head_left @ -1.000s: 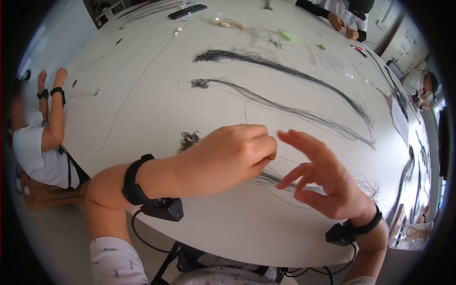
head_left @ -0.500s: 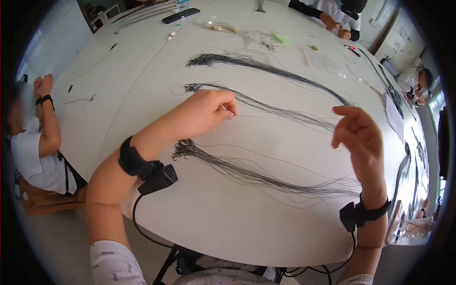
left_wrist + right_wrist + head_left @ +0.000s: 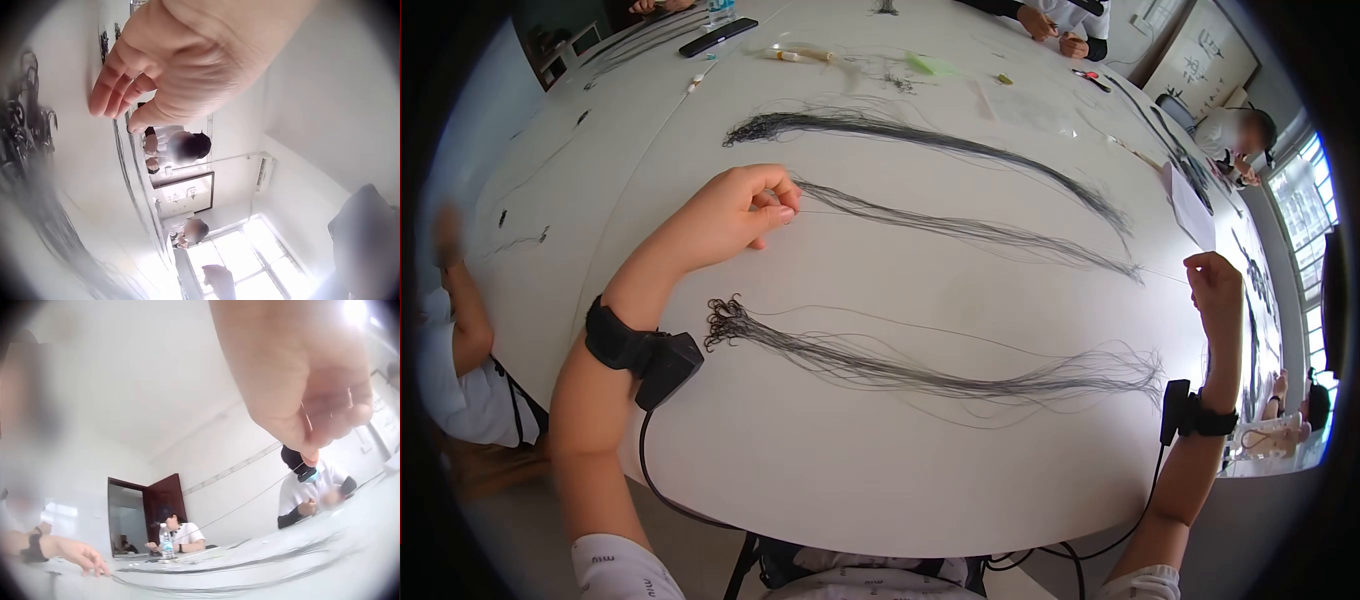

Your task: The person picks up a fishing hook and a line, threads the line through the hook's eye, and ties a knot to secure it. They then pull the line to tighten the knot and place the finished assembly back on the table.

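My left hand (image 3: 720, 220) pinches one end of a thin fishing line above the left side of the white table (image 3: 880, 490). Far to the right, my right hand (image 3: 1218, 290) has its fingers curled, thumb and fingertips pinching the line's other part. In the right wrist view the fishing line (image 3: 250, 496) runs taut from those fingertips toward the left hand. Nearest me lies a bundle of dark lines (image 3: 880, 368) with a cluster of fish hooks (image 3: 725, 322) at its left end. Behind my left hand, a middle bundle (image 3: 960, 228) has its hook end hidden.
Farther back lies a thicker bundle of hooked lines (image 3: 920, 138). A black phone (image 3: 718, 38), a green slip (image 3: 927, 64) and white paper (image 3: 1190, 208) are on the table. Other people sit around it, one with an arm (image 3: 470, 310) at the left edge.
My hands were close together over the nearest bundle and have moved widely apart, left hand leftward, right hand rightward. The right fingers, spread before, are now curled in a pinch.
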### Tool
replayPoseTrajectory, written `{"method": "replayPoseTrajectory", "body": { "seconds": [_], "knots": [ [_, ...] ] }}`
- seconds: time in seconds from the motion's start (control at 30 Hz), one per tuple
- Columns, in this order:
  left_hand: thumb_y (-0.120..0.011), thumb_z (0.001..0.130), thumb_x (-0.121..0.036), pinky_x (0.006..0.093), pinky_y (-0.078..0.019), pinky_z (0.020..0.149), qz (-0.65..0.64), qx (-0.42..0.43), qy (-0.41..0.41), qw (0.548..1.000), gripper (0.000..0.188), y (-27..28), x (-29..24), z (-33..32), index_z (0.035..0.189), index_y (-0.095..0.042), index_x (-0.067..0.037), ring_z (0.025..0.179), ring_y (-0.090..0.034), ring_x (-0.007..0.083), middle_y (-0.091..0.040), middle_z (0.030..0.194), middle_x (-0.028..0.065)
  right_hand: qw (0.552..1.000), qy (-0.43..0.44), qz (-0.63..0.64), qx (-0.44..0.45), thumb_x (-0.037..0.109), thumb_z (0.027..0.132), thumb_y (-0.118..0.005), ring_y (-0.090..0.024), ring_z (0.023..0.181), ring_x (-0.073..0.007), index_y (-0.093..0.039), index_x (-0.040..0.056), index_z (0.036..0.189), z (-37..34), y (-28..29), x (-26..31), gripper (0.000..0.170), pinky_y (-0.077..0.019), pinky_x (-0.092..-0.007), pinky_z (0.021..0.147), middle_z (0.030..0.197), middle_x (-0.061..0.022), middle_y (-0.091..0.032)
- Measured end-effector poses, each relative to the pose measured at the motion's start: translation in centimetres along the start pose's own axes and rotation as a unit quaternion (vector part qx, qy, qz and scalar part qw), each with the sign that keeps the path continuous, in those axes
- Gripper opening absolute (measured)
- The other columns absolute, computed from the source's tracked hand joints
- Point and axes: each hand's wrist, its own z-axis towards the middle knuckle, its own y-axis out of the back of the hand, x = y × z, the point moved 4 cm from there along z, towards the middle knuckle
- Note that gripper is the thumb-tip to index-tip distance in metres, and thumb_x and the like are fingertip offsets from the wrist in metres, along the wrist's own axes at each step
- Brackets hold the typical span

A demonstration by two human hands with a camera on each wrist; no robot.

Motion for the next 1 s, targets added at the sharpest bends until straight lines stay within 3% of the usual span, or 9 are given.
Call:
{"method": "replayPoseTrajectory", "body": {
  "seconds": [0.17,0.3,0.4,0.47,0.5,0.57,0.7,0.83,1.0],
  "knots": [
    [-0.055,0.086,-0.006,0.0232,-0.0482,0.053,0.001,-0.010,-0.030,1.000,0.008,-0.1,0.3,0.0,0.081,-0.051,-0.001,0.071,-0.051,0.0094,-0.058,0.091,0.0049,0.993,-0.078,-0.072,0.055,-0.002,0.077,-0.056,-0.044,0.043,-0.0076,-0.061,-0.0012,0.079,-1.0,1.6,-3.8,0.005,-0.0324,-0.0226,0.040,0.050,-0.0014,-0.048],
    [-0.055,0.085,-0.005,0.0253,-0.0477,0.059,0.026,-0.011,-0.027,0.999,0.007,-0.8,-0.8,-0.6,0.081,-0.051,0.000,0.071,-0.052,0.0115,-0.057,0.091,0.0059,0.952,-0.141,-0.148,0.227,-0.005,0.071,-0.059,-0.055,0.045,-0.0114,-0.062,-0.0017,0.079,-2.8,0.3,-3.7,0.009,-0.0417,-0.0264,0.043,0.052,-0.0072,-0.054],
    [-0.056,0.084,-0.005,0.0284,-0.0466,0.067,0.052,-0.007,-0.079,0.995,0.007,-2.1,-2.0,-1.1,0.082,-0.051,0.001,0.073,-0.054,0.0136,-0.057,0.086,0.0070,0.928,-0.145,-0.209,0.271,-0.001,0.072,-0.060,-0.059,0.050,-0.0189,-0.063,-0.0006,0.081,-3.7,-0.6,-1.8,0.010,-0.0467,-0.0314,0.051,0.058,-0.0113,-0.059],
    [-0.055,0.085,-0.003,0.0273,-0.0481,0.064,0.050,0.019,-0.074,0.996,0.006,-2.7,-2.3,-1.4,0.082,-0.050,0.001,0.076,-0.053,0.0132,-0.057,0.091,0.0074,0.927,0.043,-0.344,0.141,0.004,0.073,-0.063,-0.061,0.062,-0.0278,-0.065,0.0020,0.084,-3.8,-1.0,-0.7,0.012,-0.0494,-0.0365,0.062,0.067,-0.0134,-0.062],
    [-0.054,0.085,-0.001,0.0263,-0.0495,0.062,0.048,0.043,-0.069,0.995,0.005,-3.0,-2.4,-1.5,0.082,-0.049,0.000,0.079,-0.052,0.0129,-0.056,0.095,0.0078,0.921,-0.008,-0.369,0.128,0.008,0.074,-0.063,-0.061,0.076,-0.0319,-0.065,0.0041,0.086,-4.0,-1.6,1.8,0.013,-0.0485,-0.0387,0.070,0.079,-0.0133,-0.064],
    [-0.054,0.085,-0.001,0.0264,-0.0494,0.063,0.042,0.053,-0.067,0.995,0.005,-3.2,-2.6,-1.6,0.082,-0.050,0.000,0.081,-0.052,0.0131,-0.057,0.095,0.0083,0.945,0.028,-0.313,0.091,0.002,0.074,-0.061,-0.060,0.082,-0.0294,-0.064,0.0026,0.085,-4.4,-3.3,5.7,0.011,-0.0478,-0.0368,0.074,0.086,-0.0132,-0.063],
    [-0.053,0.087,-0.002,0.0264,-0.0492,0.065,0.010,0.067,-0.076,0.995,0.004,-3.8,-2.8,-1.6,0.083,-0.050,-0.001,0.084,-0.054,0.0133,-0.058,0.098,0.0097,0.957,0.270,-0.045,0.092,-0.009,0.072,-0.058,-0.056,0.089,-0.0293,-0.059,0.0001,0.086,-5.2,-7.3,10.5,0.017,-0.0457,-0.0374,0.080,0.094,-0.0110,-0.061],
    [-0.053,0.088,-0.004,0.0264,-0.0490,0.067,-0.004,0.063,-0.035,0.997,0.005,-4.3,-3.3,-1.9,0.084,-0.051,-0.001,0.086,-0.055,0.0133,-0.060,0.098,0.0099,0.941,0.275,0.018,0.198,-0.012,0.071,-0.051,-0.054,0.091,-0.0301,-0.058,0.0012,0.094,-5.6,-10.7,12.8,0.026,-0.0449,-0.0368,0.082,0.094,-0.0116,-0.060],
    [-0.054,0.087,-0.005,0.0253,-0.0493,0.066,-0.026,0.070,-0.062,0.995,0.006,-5.5,-3.8,-1.7,0.088,-0.054,0.000,0.078,-0.056,0.0107,-0.060,0.092,0.0072,0.953,0.266,-0.035,0.138,-0.007,0.072,-0.049,-0.053,0.092,-0.0319,-0.058,0.0008,0.095,-4.3,-12.5,12.8,0.027,-0.0442,-0.0361,0.083,0.091,-0.0132,-0.058]
  ]
}}
